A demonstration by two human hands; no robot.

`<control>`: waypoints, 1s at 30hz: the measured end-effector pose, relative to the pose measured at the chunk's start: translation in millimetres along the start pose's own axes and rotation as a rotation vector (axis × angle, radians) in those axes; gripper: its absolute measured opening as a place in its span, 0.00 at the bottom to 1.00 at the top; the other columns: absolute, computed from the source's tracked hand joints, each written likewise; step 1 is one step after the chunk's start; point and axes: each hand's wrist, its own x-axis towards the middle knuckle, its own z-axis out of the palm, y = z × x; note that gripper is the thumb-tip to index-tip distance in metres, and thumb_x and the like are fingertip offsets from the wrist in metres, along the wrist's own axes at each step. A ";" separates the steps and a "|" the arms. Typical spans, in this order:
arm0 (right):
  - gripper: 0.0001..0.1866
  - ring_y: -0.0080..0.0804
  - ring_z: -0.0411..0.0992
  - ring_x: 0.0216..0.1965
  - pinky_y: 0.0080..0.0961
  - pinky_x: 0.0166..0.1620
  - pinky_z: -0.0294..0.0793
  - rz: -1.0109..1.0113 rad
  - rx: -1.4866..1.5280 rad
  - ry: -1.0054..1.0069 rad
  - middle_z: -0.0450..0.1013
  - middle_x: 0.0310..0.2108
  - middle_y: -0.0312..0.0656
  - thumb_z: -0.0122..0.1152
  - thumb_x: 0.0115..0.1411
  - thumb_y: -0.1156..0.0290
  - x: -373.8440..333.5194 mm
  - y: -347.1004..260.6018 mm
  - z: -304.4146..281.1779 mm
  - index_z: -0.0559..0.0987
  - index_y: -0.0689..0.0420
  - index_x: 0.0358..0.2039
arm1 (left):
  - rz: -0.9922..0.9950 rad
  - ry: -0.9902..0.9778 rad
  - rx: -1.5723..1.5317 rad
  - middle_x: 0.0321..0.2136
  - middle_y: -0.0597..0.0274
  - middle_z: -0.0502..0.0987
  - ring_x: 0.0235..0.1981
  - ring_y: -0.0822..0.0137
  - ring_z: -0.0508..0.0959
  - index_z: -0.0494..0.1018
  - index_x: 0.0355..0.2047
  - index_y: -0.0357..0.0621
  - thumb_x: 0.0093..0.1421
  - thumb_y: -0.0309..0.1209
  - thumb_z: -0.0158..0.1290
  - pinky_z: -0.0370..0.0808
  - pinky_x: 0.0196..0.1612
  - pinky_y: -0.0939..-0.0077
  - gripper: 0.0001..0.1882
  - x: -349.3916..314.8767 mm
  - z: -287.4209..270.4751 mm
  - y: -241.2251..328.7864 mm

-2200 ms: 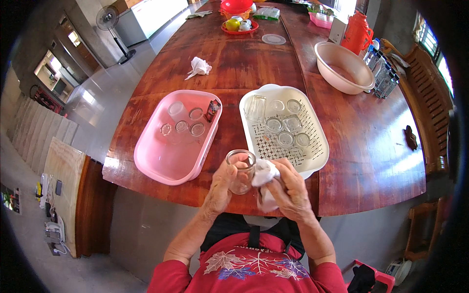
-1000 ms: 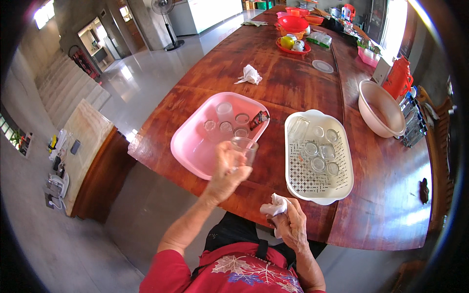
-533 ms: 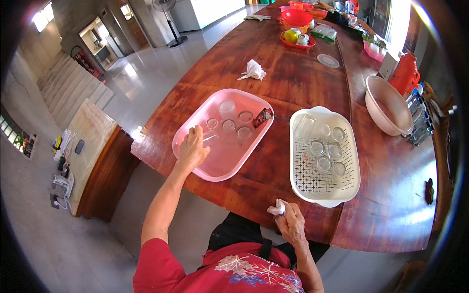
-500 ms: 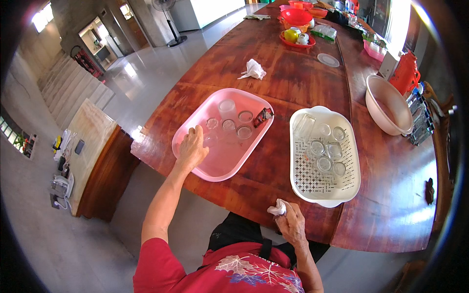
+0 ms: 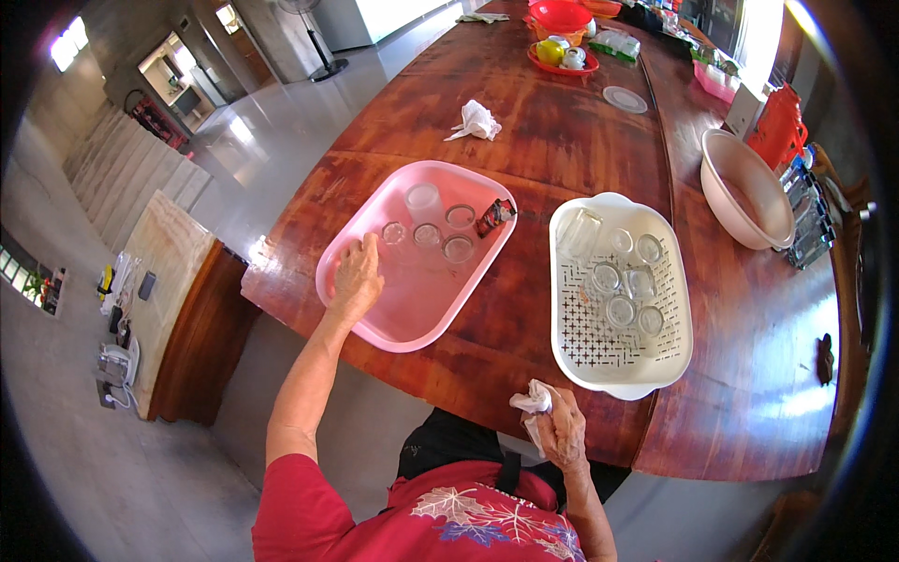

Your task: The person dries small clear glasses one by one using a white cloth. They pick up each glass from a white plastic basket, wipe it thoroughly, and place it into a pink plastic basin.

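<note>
My left hand reaches into the left side of a pink plastic tray, fingers curled downward. Their tips are hidden, so whatever they hold does not show. Several clear glass cups stand in the tray beyond that hand, along with a small dark red-and-black packet against the right wall. My right hand is closed round a crumpled white cloth at the table's near edge. Ahead of it sits a white perforated basket with several clear glass jars or cups inside.
A crumpled white tissue lies beyond the pink tray on the wooden table. To the right are a pale pink basin, a red jug and dark bottles. Farther off are a clear lid and red baskets.
My left hand has shifted slightly left inside the pink tray; a faint glass beside its fingers no longer shows. More of the white cloth hangs below my right hand. The whole view shifted slightly.
</note>
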 end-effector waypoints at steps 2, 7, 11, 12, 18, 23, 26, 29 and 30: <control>0.23 0.46 0.72 0.40 0.34 0.44 0.72 0.014 0.003 -0.002 0.72 0.39 0.50 0.60 0.48 0.78 -0.4 0.8 -0.4 0.73 0.61 0.48 | 0.010 -0.003 -0.033 0.43 0.50 0.65 0.45 0.46 0.67 0.59 0.45 0.44 0.40 0.20 0.60 0.70 0.43 0.56 0.31 1.2 -0.4 0.9; 0.23 0.45 0.72 0.41 0.33 0.44 0.72 0.007 0.015 0.009 0.73 0.40 0.49 0.60 0.49 0.78 -3.9 7.4 -0.5 0.72 0.60 0.49 | 0.103 0.072 -0.057 0.43 0.50 0.65 0.47 0.47 0.67 0.58 0.51 0.47 0.40 0.21 0.61 0.68 0.46 0.55 0.37 1.0 -3.9 4.7; 0.23 0.45 0.72 0.41 0.33 0.43 0.72 0.001 0.044 0.007 0.73 0.39 0.48 0.58 0.50 0.77 -1.0 3.5 -2.6 0.72 0.60 0.49 | 0.006 0.136 0.030 0.45 0.51 0.64 0.49 0.49 0.66 0.57 0.54 0.48 0.39 0.27 0.64 0.66 0.50 0.56 0.40 0.3 -29.5 21.1; 0.23 0.45 0.72 0.40 0.33 0.43 0.72 -0.026 0.030 0.012 0.72 0.39 0.48 0.58 0.50 0.77 -1.8 8.1 -1.8 0.71 0.60 0.49 | -0.007 0.185 0.017 0.45 0.51 0.64 0.48 0.50 0.66 0.58 0.53 0.48 0.40 0.28 0.64 0.66 0.50 0.56 0.40 1.6 -36.4 30.4; 0.25 0.45 0.72 0.39 0.34 0.41 0.73 -0.035 0.013 0.003 0.73 0.41 0.46 0.60 0.47 0.78 -5.9 11.8 -4.5 0.71 0.60 0.49 | 0.328 0.424 -0.226 0.38 0.57 0.68 0.43 0.54 0.69 0.69 0.41 0.47 0.42 0.29 0.63 0.68 0.46 0.62 0.24 9.0 -70.4 121.7; 0.24 0.46 0.72 0.39 0.36 0.42 0.73 -0.031 0.089 0.020 0.73 0.40 0.47 0.58 0.49 0.78 -6.6 14.1 -5.3 0.71 0.59 0.50 | 0.654 0.205 -0.354 0.32 0.65 0.70 0.38 0.60 0.70 0.73 0.32 0.48 0.43 0.32 0.62 0.68 0.41 0.65 0.15 10.4 -52.7 209.6; 0.24 0.48 0.71 0.41 0.37 0.43 0.71 -0.053 0.082 0.013 0.71 0.41 0.50 0.57 0.51 0.76 -7.6 16.3 -6.5 0.69 0.59 0.51 | 0.807 0.101 -0.329 0.31 0.63 0.70 0.37 0.61 0.70 0.74 0.33 0.47 0.43 0.36 0.63 0.69 0.41 0.67 0.17 9.1 -32.2 254.3; 0.24 0.48 0.70 0.42 0.37 0.44 0.71 -0.055 0.105 0.012 0.70 0.42 0.51 0.57 0.52 0.75 -8.5 18.4 -6.1 0.69 0.59 0.52 | 0.821 0.086 -0.224 0.31 0.62 0.70 0.37 0.61 0.70 0.75 0.34 0.45 0.40 0.42 0.64 0.70 0.40 0.66 0.22 10.9 -3.9 287.4; 0.24 0.48 0.70 0.42 0.37 0.45 0.71 -0.050 0.107 0.015 0.70 0.42 0.51 0.57 0.52 0.75 -8.8 17.9 -6.9 0.69 0.59 0.51 | 0.810 0.072 -0.203 0.31 0.61 0.69 0.37 0.61 0.69 0.75 0.33 0.44 0.39 0.43 0.64 0.70 0.40 0.66 0.23 11.5 1.6 294.6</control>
